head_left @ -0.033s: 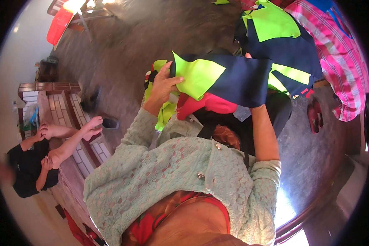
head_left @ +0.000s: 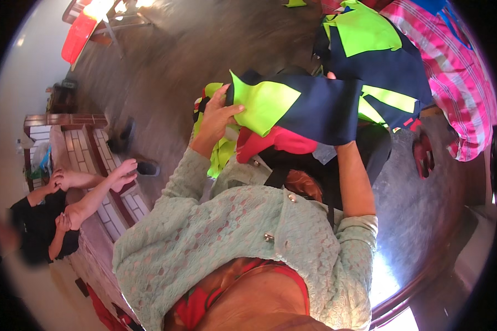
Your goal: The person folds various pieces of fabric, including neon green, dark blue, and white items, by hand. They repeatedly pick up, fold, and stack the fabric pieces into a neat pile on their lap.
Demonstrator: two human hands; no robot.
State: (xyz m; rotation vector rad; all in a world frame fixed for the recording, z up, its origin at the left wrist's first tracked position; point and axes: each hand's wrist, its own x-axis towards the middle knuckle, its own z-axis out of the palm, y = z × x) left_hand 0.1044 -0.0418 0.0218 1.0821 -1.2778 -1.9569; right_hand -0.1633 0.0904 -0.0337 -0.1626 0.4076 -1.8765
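Observation:
A navy and neon yellow-green piece of cloth (head_left: 328, 105) is stretched between my two hands above my lap. My left hand (head_left: 215, 117) pinches its yellow-green end, thumb on top and the other fingers behind. Behind the navy end is my right hand (head_left: 346, 148), mostly hidden; a fingertip shows over the far edge and the heel of the hand at the near edge. Red cloth (head_left: 279, 140) lies beneath the held piece. More neon yellow-green cloth (head_left: 223, 154) hangs by my left wrist.
A heap of navy and yellow-green cloth (head_left: 370, 71) lies far right, beside pink plaid fabric (head_left: 447, 71). Dark red footwear (head_left: 423, 156) rests on the floor at right. On the left, a person (head_left: 44, 223) sits on a tiled bench (head_left: 96, 157), near a dark slipper (head_left: 148, 167).

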